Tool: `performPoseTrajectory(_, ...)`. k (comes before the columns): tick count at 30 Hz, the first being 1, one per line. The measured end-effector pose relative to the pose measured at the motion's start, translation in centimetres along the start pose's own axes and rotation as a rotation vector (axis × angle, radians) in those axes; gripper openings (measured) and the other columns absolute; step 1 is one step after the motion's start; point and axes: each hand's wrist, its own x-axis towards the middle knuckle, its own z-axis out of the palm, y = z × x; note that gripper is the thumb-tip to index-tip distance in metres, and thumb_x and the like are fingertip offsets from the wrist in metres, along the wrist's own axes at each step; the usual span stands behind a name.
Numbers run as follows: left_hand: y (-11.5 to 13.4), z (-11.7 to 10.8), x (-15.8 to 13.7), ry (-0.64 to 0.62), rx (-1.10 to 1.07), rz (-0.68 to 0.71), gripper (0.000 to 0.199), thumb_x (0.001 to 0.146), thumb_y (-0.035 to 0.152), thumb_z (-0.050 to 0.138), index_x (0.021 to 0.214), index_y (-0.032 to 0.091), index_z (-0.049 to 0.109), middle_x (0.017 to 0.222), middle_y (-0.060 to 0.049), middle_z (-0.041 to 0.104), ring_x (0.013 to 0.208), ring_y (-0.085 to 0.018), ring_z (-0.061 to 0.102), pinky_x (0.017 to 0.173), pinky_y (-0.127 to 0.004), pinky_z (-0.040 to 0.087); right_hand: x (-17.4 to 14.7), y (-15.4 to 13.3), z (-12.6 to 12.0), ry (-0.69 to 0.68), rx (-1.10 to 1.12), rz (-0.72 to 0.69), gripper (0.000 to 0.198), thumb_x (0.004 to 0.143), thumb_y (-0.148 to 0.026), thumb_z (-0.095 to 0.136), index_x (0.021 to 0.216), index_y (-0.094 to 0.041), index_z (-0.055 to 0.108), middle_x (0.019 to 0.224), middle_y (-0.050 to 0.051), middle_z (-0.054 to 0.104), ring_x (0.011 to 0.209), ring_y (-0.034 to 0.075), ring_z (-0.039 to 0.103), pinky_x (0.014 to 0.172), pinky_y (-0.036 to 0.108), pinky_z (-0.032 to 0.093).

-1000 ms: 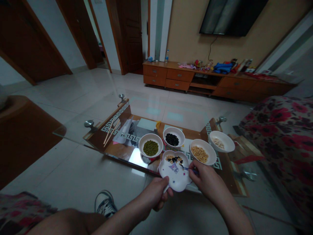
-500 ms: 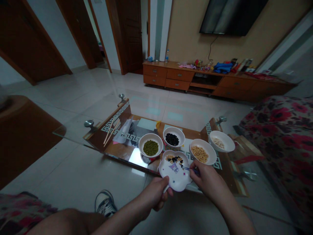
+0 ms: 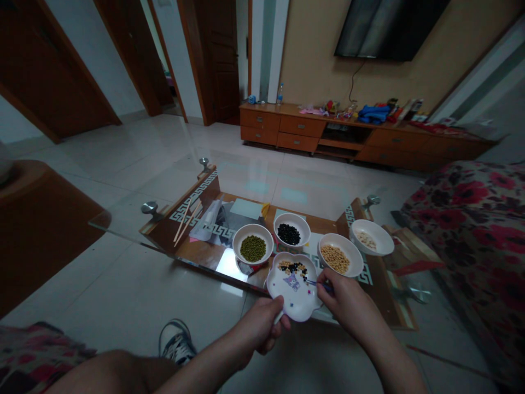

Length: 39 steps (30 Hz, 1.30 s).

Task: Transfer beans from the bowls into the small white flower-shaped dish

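My left hand [image 3: 266,324] is closed around the short handle of a white flower-shaped plate [image 3: 283,298] with a purple rim and a cartoon print. Yellow soybeans and black beans [image 3: 293,267] lie in a curved band on its far side. My right hand [image 3: 342,298] pinches a thin dark tool, probably tweezers [image 3: 326,286], its slender tip over the plate beside the band's right end. Close around stand white bowls: one of green mung beans [image 3: 253,249], one of black beans [image 3: 289,233], one of soybeans [image 3: 335,258]. A fourth bowl [image 3: 379,241] at right holds pale, flat pieces.
The bowls stand on a glass-topped coffee table [image 3: 135,236] with metal knobs. Chopsticks [image 3: 187,223] and papers [image 3: 213,219] show at its left. A brown paper bag [image 3: 414,247] is near the right end, beside a flower-patterned sofa cover [image 3: 471,219]. A low cabinet [image 3: 301,127] lines the far wall.
Almost nothing differs. My right hand and the tool have shifted very slightly left; the plate, beans and bowls look the same.
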Motion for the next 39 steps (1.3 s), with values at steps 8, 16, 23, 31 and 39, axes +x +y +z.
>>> performPoseTrajectory(8,-0.1,0.0,0.1,0.005,0.002,-0.008,0.050,0.081,0.066,0.038,0.073,0.019,0.054,0.045,0.009,0.031,0.029,-0.005,0.020,0.033,-0.020,0.010,-0.1,0.1,-0.1,0.011,0.024,-0.038,0.015,0.083,-0.033,0.045,0.082,-0.023,0.057,0.081,0.004,0.067,0.074,0.018,0.062,0.061,0.025,0.037)
performPoseTrajectory(16,-0.5,-0.2,0.4,-0.004,0.015,0.002,0.053,0.080,0.069,0.037,0.073,0.018,0.055,0.045,0.009,0.032,0.028,-0.005,0.021,0.035,-0.019,0.011,0.3,-0.4,-0.7,0.125,0.092,-0.090,0.021,0.085,-0.038,0.045,0.086,-0.023,0.060,0.071,0.002,0.067,0.064,0.017,0.061,0.057,0.024,0.037)
performPoseTrajectory(23,-0.8,-0.1,1.0,0.000,0.034,0.038,0.056,0.078,0.072,0.036,0.071,0.018,0.053,0.044,0.009,0.032,0.027,-0.005,0.022,0.037,-0.019,0.013,1.4,-1.8,-1.6,0.325,0.160,-0.113,0.023,0.086,-0.040,0.047,0.088,-0.022,0.060,0.077,0.003,0.068,0.069,0.018,0.063,0.063,0.026,0.041)
performPoseTrajectory(31,-0.8,0.0,2.0,-0.010,0.034,0.016,0.052,0.089,0.060,0.029,0.071,0.018,0.054,0.046,0.008,0.033,0.027,-0.005,0.023,0.038,-0.019,0.014,4.6,-3.2,-1.1,0.455,0.122,-0.065,0.023,0.087,-0.037,0.044,0.093,-0.021,0.060,0.079,0.006,0.069,0.072,0.020,0.063,0.066,0.028,0.040)
performPoseTrajectory(39,0.5,0.2,1.9,-0.019,0.049,-0.010,0.049,0.094,0.052,0.024,0.072,0.018,0.052,0.046,0.009,0.030,0.029,-0.005,0.017,0.041,-0.020,0.011,5.3,-3.8,-2.0,0.395,-0.047,0.017,0.027,0.092,-0.035,0.039,0.105,-0.018,0.057,0.093,0.010,0.069,0.085,0.020,0.063,0.069,0.026,0.037)
